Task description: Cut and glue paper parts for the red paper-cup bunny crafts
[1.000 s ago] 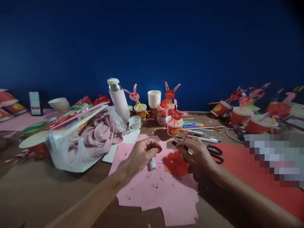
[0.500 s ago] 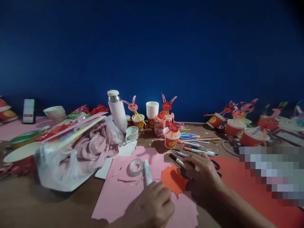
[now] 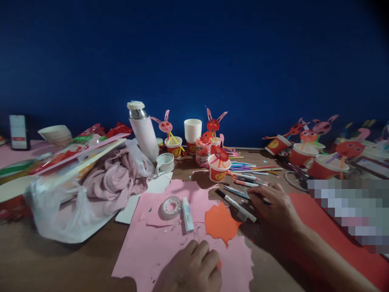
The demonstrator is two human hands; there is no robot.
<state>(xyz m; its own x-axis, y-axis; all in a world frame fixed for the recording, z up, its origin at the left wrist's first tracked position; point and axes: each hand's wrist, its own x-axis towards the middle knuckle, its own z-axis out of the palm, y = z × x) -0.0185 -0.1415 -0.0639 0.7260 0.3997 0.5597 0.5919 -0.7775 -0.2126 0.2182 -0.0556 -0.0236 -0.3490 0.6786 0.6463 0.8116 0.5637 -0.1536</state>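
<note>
My left hand (image 3: 191,269) is low in the picture, over the near part of a pink paper sheet (image 3: 170,247). Its fingers are curled shut, and a bit of a small red paper piece (image 3: 219,264) shows at its edge. My right hand (image 3: 273,202) lies flat on the table with its fingers stretched toward loose pens (image 3: 240,191). A black-tipped white marker (image 3: 238,206) lies just left of it, untouched. An orange paper cut-out (image 3: 220,223), a glue stick (image 3: 187,214) and a tape roll (image 3: 171,207) rest on the pink sheet between my hands.
A red paper sheet (image 3: 322,231) lies under my right forearm. Behind stand a red cup with a paper figure (image 3: 219,169), more bunny cups (image 3: 306,152), stacked white cups (image 3: 192,129), a thermos (image 3: 142,129) and a mug (image 3: 165,163). A plastic bag with pink cloth (image 3: 91,194) fills the left.
My left hand has drawn back toward me from the glue stick, uncovering the tape roll. My right hand slid right off the orange cut-out, and the marker now lies free.
</note>
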